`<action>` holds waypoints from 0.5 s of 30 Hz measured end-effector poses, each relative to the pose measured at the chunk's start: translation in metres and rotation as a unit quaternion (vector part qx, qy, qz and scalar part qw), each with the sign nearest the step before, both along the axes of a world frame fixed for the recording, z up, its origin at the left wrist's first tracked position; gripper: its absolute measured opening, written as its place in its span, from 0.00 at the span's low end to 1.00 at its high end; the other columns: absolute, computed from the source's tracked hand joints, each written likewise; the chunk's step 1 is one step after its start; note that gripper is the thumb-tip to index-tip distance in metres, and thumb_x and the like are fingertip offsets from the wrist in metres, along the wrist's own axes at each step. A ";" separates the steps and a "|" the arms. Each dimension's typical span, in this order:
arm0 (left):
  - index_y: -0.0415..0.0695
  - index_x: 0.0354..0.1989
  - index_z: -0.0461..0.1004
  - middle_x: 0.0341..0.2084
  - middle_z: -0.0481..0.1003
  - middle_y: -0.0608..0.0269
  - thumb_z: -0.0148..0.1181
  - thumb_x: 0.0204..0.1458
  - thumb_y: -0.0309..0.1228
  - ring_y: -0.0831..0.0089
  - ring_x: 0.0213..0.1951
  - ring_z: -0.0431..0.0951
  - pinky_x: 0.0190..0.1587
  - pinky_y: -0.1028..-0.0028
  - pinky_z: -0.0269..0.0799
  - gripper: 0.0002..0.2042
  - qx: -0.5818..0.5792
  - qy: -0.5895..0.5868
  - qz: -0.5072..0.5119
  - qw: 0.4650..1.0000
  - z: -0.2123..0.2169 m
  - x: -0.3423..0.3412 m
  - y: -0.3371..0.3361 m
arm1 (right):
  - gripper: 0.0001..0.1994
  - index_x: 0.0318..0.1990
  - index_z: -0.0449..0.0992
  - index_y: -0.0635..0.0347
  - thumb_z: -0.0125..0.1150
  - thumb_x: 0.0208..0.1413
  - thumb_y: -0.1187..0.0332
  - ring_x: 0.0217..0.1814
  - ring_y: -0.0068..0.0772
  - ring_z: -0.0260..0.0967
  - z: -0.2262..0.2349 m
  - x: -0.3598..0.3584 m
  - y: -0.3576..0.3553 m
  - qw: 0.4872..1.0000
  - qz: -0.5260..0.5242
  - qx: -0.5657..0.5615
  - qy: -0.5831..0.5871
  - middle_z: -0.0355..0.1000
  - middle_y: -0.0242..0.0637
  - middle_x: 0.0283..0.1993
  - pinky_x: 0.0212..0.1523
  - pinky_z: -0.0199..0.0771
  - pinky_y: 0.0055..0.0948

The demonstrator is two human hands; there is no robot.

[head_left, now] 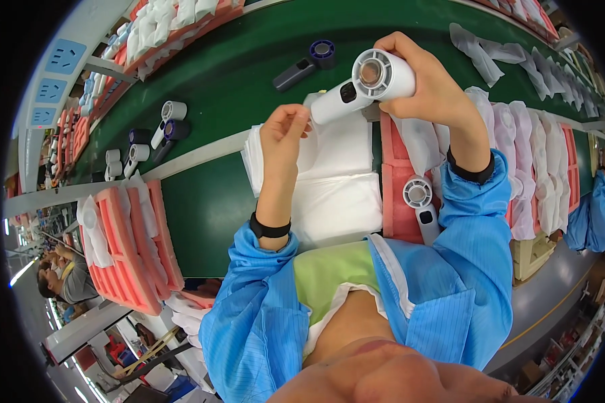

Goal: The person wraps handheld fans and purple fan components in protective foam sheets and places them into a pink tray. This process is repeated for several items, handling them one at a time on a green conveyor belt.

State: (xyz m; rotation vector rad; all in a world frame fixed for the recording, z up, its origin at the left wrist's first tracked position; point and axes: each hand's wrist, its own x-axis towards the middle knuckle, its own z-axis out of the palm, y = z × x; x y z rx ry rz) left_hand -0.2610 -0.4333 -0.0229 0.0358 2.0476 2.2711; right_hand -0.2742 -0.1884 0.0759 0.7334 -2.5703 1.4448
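My right hand [433, 87] is closed around the round head of a white handheld fan [336, 104], whose grille faces me and whose handle slants down to the left. A small dark display shows on the handle. My left hand [284, 138] pinches the edge of a thin white translucent bag [310, 151] beside the handle's lower end. How far the bag covers the handle I cannot tell. Beneath both hands lies a stack of thin white bags [336, 205]. Another white fan [420, 201] rests in the pink foam tray [398, 168] by my right forearm.
A dark handheld fan [306, 65] lies on the green conveyor belt [249, 74], with several white and dark fans further left. Loose white sleeves [480, 54] lie at the far right. Pink trays [128, 252] of wrapped fans stand on both sides. A person [67, 275] is at left.
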 end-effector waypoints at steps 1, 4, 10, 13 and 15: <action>0.42 0.34 0.76 0.26 0.76 0.70 0.58 0.56 0.30 0.81 0.28 0.71 0.33 0.80 0.65 0.05 0.031 0.004 0.010 0.999 0.003 0.000 -0.001 | 0.27 0.45 0.67 0.59 0.66 0.31 0.71 0.39 0.29 0.68 0.000 0.000 -0.002 1.000 0.002 -0.008 0.011 0.69 0.34 0.38 0.43 0.68 0.25; 0.41 0.35 0.75 0.27 0.75 0.69 0.58 0.57 0.31 0.81 0.29 0.72 0.35 0.79 0.65 0.06 0.094 0.012 0.032 0.995 0.016 0.001 -0.002 | 0.27 0.46 0.67 0.59 0.67 0.31 0.72 0.40 0.31 0.68 -0.007 -0.001 -0.013 0.999 0.019 -0.017 0.029 0.69 0.36 0.39 0.43 0.68 0.26; 0.40 0.36 0.75 0.30 0.76 0.67 0.55 0.59 0.31 0.80 0.32 0.72 0.39 0.78 0.66 0.07 0.224 0.028 0.019 0.974 0.048 0.004 0.009 | 0.30 0.53 0.66 0.62 0.68 0.36 0.77 0.45 0.40 0.66 -0.043 0.005 -0.056 0.989 0.033 0.032 0.141 0.64 0.41 0.46 0.45 0.69 0.31; 0.40 0.36 0.75 0.30 0.76 0.67 0.56 0.58 0.29 0.78 0.33 0.72 0.40 0.77 0.66 0.06 0.177 0.059 0.035 0.982 0.051 0.012 0.011 | 0.33 0.56 0.65 0.63 0.68 0.38 0.77 0.47 0.44 0.65 -0.041 0.007 -0.064 0.985 0.020 0.054 0.160 0.62 0.43 0.48 0.45 0.70 0.32; 0.40 0.36 0.76 0.29 0.76 0.65 0.58 0.55 0.26 0.76 0.33 0.72 0.39 0.76 0.66 0.04 0.076 0.107 0.070 0.989 0.050 0.018 0.017 | 0.34 0.58 0.64 0.63 0.68 0.39 0.78 0.48 0.45 0.64 -0.043 0.006 -0.063 0.983 0.011 0.065 0.169 0.61 0.43 0.49 0.45 0.70 0.33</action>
